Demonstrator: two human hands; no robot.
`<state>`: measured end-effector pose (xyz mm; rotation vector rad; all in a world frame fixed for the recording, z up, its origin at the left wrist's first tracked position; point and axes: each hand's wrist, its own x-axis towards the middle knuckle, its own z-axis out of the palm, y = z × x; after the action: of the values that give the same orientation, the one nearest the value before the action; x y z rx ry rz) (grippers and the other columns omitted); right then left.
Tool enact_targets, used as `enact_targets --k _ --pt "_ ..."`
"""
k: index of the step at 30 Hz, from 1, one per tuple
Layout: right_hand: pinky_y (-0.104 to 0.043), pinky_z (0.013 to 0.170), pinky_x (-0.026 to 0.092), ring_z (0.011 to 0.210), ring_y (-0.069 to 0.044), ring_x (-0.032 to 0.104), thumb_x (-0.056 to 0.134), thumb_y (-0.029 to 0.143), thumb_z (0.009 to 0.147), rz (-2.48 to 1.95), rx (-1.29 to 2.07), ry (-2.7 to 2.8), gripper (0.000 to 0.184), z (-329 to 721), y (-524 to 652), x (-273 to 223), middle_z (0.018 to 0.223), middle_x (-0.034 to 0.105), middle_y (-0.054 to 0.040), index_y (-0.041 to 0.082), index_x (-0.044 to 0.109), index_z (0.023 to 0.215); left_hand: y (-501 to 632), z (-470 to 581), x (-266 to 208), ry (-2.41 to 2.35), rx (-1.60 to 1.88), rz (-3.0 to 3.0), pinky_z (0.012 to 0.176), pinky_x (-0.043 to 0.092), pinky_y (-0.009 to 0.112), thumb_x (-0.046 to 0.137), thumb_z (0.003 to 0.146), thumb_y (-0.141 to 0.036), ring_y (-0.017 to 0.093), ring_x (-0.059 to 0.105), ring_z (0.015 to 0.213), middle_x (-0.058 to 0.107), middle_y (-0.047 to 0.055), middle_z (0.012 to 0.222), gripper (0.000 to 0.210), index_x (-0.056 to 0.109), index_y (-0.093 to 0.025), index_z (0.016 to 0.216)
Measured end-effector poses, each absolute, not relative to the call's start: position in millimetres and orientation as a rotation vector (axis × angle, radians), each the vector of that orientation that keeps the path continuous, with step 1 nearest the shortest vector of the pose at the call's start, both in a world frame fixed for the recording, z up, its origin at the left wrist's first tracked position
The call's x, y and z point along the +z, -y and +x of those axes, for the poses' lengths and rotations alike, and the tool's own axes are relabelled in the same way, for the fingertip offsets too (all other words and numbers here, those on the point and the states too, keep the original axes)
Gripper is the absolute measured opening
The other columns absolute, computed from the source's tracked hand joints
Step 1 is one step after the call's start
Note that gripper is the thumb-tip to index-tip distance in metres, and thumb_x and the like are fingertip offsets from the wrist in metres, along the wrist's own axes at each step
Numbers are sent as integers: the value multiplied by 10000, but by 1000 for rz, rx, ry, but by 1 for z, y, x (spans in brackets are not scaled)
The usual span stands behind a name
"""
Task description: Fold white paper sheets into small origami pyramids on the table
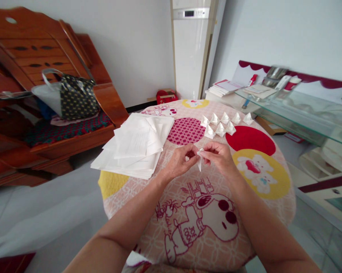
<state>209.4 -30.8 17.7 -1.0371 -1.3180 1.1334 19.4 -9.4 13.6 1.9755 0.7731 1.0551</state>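
Over the middle of the round table, my left hand (184,159) and my right hand (216,154) meet at a small piece of folded white paper (200,163). Fingers and thumbs of both hands pinch its upper part, and a pointed end hangs down between them. My fingers hide part of its shape. Beyond my hands, several small folded white paper pieces (220,130) with pointed tips stand in rough rows. A loose stack of white paper sheets (134,142), some with faint print, lies to the left of my left hand.
A patterned cloth (171,197) covers the round table. At right stands a glass-topped stand (301,117) bearing papers and containers. A wooden bench (102,98) with a dotted bag (77,96) is at left. Behind the table rises a tall white floor unit (190,53).
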Motion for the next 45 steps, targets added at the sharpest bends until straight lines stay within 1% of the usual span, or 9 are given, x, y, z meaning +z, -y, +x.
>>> enact_targets --k 3,10,15,18,23,27,33,38,45 --pt "-232 442 402 460 -107 534 827 353 727 -1058 1050 1352 234 208 32 17 549 608 31 209 649 679 11 20 15 -793 1050 1978 639 424 257 627 916 -267 137 581 674 656 12 740 116 658 -173 856" --pt "-239 474 374 492 -108 502 734 223 731 -1123 844 1418 128 204 32 13 560 579 43 215 617 681 11 23 13 -802 1070 1936 608 399 247 644 883 -251 133 562 651 644 3 715 91 653 -178 829" --pt "-242 491 389 524 -117 517 702 198 717 -1142 795 1419 113 204 30 10 574 583 36 219 603 665 11 23 9 -793 1070 1934 621 403 253 652 893 -260 132 556 651 646 6 717 107 650 -176 826" --pt "-240 481 386 514 -116 520 712 201 704 -1138 807 1403 117 206 30 10 570 585 36 218 605 659 11 23 9 -751 1056 1887 648 429 260 666 909 -302 134 574 679 658 18 755 139 652 -172 858" --pt "-236 436 364 447 -110 509 719 222 705 -1115 945 1338 116 207 30 15 530 595 40 218 616 652 6 25 4 -646 1068 1612 633 464 255 639 945 -374 128 617 660 669 0 772 219 598 -191 1058" --pt "-229 433 372 445 -111 524 688 204 687 -1087 998 1353 13 208 30 17 534 617 38 207 682 699 4 27 2 -647 1072 1557 622 474 242 661 927 -342 115 620 624 651 -20 725 191 572 -192 1006" --pt "-213 447 383 463 -98 528 649 209 710 -1063 1007 1456 63 213 27 14 560 631 33 190 708 701 5 26 2 -656 1070 1596 604 473 224 630 941 -292 103 621 605 642 -32 703 153 539 -190 1010" --pt "-207 451 370 462 -96 523 614 186 687 -1061 976 1503 82 213 26 13 547 606 41 180 693 705 4 27 0 -647 1073 1627 601 478 218 607 951 -283 99 623 605 639 -36 710 146 518 -190 1017" --pt "-226 479 370 493 -107 517 666 202 717 -1068 911 1549 65 216 26 8 557 607 34 188 729 724 7 26 5 -655 1044 1671 601 479 215 594 960 -275 101 635 611 650 -32 706 131 514 -190 1020"
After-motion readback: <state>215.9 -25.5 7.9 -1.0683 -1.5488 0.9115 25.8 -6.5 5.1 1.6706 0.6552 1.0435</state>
